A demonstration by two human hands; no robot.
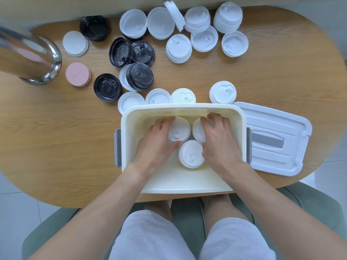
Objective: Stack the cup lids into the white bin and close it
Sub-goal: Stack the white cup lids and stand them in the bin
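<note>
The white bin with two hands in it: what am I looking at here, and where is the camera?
There is no machine. A person wears a camera on the head, looking down at their own hands. The white bin sits open on a wooden table. Inside, the left hand and the right hand each grip a stack of white cup lids; a third stack stands between them. The bin's lid lies beside it on the right. Further back lie loose white lids, black lids and a pink one.

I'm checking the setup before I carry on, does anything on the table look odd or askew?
One stack of white lids at the table's far edge has tipped on its side, leaning against a neighbouring upright stack. Nothing looks spilled or damaged.
</note>
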